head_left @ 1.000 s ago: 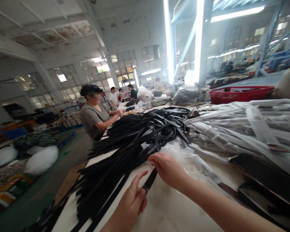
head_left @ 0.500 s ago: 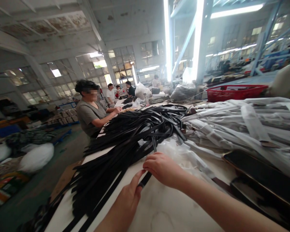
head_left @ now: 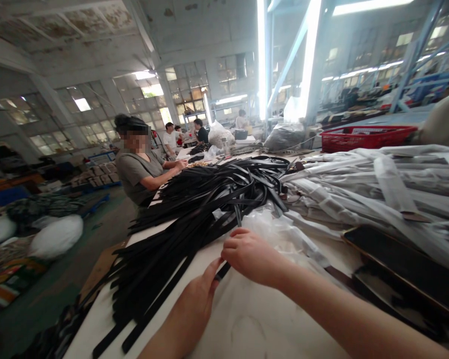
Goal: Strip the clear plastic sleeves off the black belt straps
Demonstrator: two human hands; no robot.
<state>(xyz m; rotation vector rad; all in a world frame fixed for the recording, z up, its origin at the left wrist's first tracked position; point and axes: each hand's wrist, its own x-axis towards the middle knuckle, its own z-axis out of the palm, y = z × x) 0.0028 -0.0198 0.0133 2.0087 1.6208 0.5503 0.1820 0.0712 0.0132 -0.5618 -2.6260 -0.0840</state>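
A narrow black strap [head_left: 223,271] runs between my two hands over the pale tabletop [head_left: 247,329]. My left hand [head_left: 200,299] is closed on its lower end, thumb and fingers pinched together. Touching it at the fingertips, my right hand [head_left: 247,257] grips the same strap a little higher, and the strap runs on up toward the pile. The large pile of black straps [head_left: 202,199] spreads beyond and to the left of my hands. Crumpled clear plastic [head_left: 269,227] lies just behind my right hand.
White-wrapped straps [head_left: 359,189] cover the right side, with a dark flat case [head_left: 400,269] nearer me. A red basket [head_left: 366,138] stands behind them. Across the table's left edge a person in a grey shirt [head_left: 136,172] works with both hands. Filled bags [head_left: 284,137] sit farther back.
The view has shifted slightly. Both hands keep their hold on the strap and stay close together, with little visible change in their grip.
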